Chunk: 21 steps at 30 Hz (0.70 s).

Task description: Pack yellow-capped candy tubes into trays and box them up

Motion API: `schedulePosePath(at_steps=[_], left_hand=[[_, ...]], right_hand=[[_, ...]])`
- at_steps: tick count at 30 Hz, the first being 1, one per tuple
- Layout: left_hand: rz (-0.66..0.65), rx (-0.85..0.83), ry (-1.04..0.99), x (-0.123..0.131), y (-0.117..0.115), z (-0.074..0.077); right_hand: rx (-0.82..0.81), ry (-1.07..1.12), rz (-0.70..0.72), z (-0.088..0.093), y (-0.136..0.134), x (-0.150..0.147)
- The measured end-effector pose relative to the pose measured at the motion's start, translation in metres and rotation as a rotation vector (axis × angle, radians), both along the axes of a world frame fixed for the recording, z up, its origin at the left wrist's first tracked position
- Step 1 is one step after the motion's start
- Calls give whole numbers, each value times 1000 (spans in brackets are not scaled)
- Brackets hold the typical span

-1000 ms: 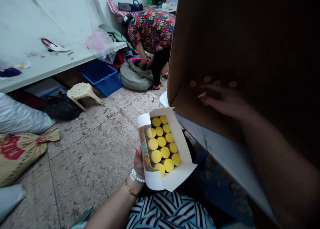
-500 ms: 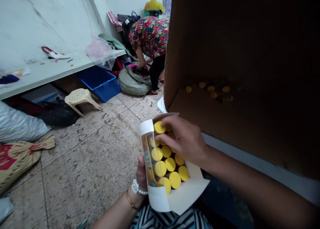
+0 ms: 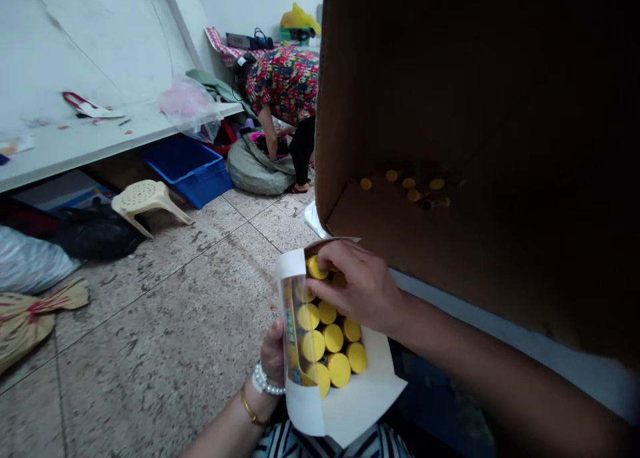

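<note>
Yellow-capped tubes (image 3: 333, 338), white carton (image 3: 350, 405); left hand (image 3: 274, 355) holds, right hand (image 3: 355, 285) touches 1

The right hand (image 3: 357, 288) has left the cardboard box (image 3: 400, 245) and now sits over the white carton (image 3: 350, 405), its fingers touching the yellow caps (image 3: 339, 370) packed inside.

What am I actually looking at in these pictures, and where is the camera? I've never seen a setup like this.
These pictures come from a camera worn on a person's head, looking down at their own bare hands; no machine is involved. The left hand holds an open white carton packed with yellow-capped bottles. The right hand is on the caps at the carton's far end. Beside it stands a large brown cardboard box with yellow discs inside. Further off, above the tiled floor, another person bends over.
</note>
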<state>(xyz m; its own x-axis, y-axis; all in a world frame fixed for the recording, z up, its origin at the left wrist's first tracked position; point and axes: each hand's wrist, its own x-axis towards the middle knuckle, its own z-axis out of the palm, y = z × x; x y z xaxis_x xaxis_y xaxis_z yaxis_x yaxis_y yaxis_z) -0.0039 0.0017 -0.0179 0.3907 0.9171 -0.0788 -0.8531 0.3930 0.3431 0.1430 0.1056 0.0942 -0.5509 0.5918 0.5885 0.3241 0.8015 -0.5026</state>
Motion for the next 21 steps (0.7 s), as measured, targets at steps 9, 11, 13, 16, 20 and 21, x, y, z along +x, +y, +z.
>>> schedulePosePath(at_steps=[9,11,13,16,20,21], left_hand=[[-32,69,-80,-5,4,-4],[-27,90,-102,-13,7,-10],[-42,117,-102,-18,12,-9],[-26,110,-107,-14,20,4],[38,26,-88,-2,29,18],[51,10,-76,0,31,18]], right_hand=[[-29,-277,147,20,18,18],[-102,-249,-130,30,43,48],[-173,-300,-649,36,73,90],[-350,-677,-979,30,112,154],[-386,-725,-891,0,136,193],[-378,-721,-865,-6,138,194]])
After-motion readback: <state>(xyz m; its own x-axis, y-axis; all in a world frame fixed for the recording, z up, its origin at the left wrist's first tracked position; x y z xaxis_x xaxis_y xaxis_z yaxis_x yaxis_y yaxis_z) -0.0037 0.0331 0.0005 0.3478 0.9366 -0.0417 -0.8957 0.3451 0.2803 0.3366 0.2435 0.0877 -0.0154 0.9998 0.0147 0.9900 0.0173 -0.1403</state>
